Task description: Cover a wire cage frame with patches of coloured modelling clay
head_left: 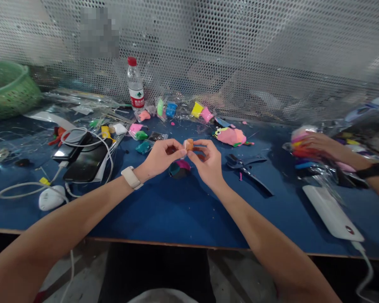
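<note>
Between the fingertips of both hands is a small lump of orange and whitish modelling clay. My left hand, with a pale band on its wrist, pinches it from the left. From the right, my right hand grips it between thumb and fingers. Just below, partly hidden by the fingers, a rounded dark clay piece with teal and magenta patches rests on the blue table. Right of my hands lie a pink clay fish with a white eye and dark-handled pliers.
Clay packets, such as a yellow one, line the back near a water bottle. Phones and cables lie left, by a green basket. At right, another person's hand touches colourful packets near a white power bank.
</note>
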Demonstrator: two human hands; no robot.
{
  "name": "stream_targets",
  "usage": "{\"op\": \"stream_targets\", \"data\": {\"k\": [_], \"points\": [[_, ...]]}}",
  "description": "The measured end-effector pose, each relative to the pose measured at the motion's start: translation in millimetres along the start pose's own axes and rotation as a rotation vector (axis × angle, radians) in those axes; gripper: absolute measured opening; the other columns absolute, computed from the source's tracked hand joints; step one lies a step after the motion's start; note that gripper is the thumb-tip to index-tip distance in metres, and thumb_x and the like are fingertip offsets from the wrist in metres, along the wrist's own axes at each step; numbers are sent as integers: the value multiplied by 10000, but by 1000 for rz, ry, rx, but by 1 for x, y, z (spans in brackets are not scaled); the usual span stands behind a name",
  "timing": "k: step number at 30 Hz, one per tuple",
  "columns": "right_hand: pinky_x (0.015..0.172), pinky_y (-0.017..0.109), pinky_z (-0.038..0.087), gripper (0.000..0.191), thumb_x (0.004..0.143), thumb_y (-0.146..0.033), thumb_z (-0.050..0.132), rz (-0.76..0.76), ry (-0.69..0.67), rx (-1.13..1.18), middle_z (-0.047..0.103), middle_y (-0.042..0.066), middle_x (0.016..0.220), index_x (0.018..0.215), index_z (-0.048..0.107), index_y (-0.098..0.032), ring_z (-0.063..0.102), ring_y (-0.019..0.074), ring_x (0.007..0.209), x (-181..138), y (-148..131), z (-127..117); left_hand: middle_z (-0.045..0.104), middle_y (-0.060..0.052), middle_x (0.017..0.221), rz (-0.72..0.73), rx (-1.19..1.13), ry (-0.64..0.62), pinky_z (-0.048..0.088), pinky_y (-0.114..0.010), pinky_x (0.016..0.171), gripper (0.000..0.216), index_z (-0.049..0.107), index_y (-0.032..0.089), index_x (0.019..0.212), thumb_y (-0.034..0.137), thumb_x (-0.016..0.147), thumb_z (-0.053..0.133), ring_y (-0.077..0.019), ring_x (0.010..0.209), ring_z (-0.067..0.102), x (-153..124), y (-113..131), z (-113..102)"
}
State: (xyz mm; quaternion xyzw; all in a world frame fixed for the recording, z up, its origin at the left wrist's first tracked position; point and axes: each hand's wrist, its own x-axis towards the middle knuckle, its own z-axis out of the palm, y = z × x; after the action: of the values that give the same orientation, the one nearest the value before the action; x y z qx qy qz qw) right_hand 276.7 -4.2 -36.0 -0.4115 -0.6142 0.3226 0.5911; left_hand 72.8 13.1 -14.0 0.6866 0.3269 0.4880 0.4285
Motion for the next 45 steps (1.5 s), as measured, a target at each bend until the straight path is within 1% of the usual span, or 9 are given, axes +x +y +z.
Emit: {"op": "stream_targets", "data": {"k": [6, 11, 17, 22, 26, 32, 35, 40, 45], "points": [[734, 329, 653, 222, 891, -364, 905, -86, 107, -116, 657, 59, 1185, 990, 732, -264, 722, 223, 1063, -2, -2, 1, 828, -50, 925, 87, 207, 89, 588, -280, 739, 131, 800, 189, 964, 305, 1014, 767, -143, 781, 711, -4, 0, 1], [778, 372, 672, 237, 883, -346, 900, -127, 151, -163, 641, 82, 1238, 1017, 721, -270, 699, 247, 1123, -1, -3, -1, 847, -53, 934, 85, 268, 60, 592, -296, 763, 163, 842, 196, 1003, 275, 1042, 705, -156, 809, 742, -3, -3, -2], [914, 455, 730, 244, 939, -450, 877, -126, 106, -162, 634, 97, 1305, 1015, 727, -273, 720, 273, 1211, -3, -3, 0, 862, -61, 974, 98, 268, 68, 619, -302, 810, 151, 840, 194, 1001, 278, 1029, 718, -164, 853, 766, -3, -4, -2], [1045, 508, 710, 211, 973, -448, 849, -86, -6, -79, 722, 65, 1108, 977, 738, -268, 782, 261, 1093, -5, -5, 3, 867, -63, 991, 101, 271, 75, 634, -308, 822, 150, 844, 201, 1007, 303, 1023, 735, -175, 871, 779, -5, -5, 0], [1092, 512, 684, 196, 973, -451, 837, -67, -99, -35, 819, 58, 1054, 969, 766, -269, 817, 273, 1100, -6, -11, 5, 867, -66, 983, 106, 291, 79, 627, -309, 794, 159, 844, 204, 997, 327, 1019, 746, -182, 861, 780, -5, -5, 0], [983, 477, 700, 392, 929, -639, 875, -45, -73, -86, 852, 48, 939, 887, 771, -264, 832, 267, 947, -6, -17, 5, 842, -45, 947, 189, 389, 61, 606, -309, 806, 70, 798, 209, 911, 169, 950, 755, -175, 831, 750, -9, 0, 5], [966, 483, 690, 445, 937, -698, 857, -40, -91, -102, 856, 49, 924, 860, 782, -267, 832, 274, 920, -4, -15, 2, 832, -41, 945, 216, 426, 54, 594, -320, 825, 81, 781, 213, 886, 171, 953, 763, -183, 851, 746, -10, 1, 6], [970, 465, 672, 480, 950, -735, 834, -49, -171, -23, 846, 41, 929, 848, 792, -268, 819, 272, 970, 4, -14, -5, 802, -40, 905, 180, 329, 8, 563, -308, 763, 159, 769, 210, 861, 294, 990, 808, -171, 811, 712, -6, 7, 0], [932, 445, 648, 390, 1052, -632, 737, -111, -235, -138, 835, 35, 959, 896, 728, -274, 798, 260, 949, 7, -21, -11, 748, -35, 895, 229, 379, -30, 543, -313, 768, 150, 704, 203, 880, 246, 1019, 742, -169, 813, 683, -6, 11, -1]]}}
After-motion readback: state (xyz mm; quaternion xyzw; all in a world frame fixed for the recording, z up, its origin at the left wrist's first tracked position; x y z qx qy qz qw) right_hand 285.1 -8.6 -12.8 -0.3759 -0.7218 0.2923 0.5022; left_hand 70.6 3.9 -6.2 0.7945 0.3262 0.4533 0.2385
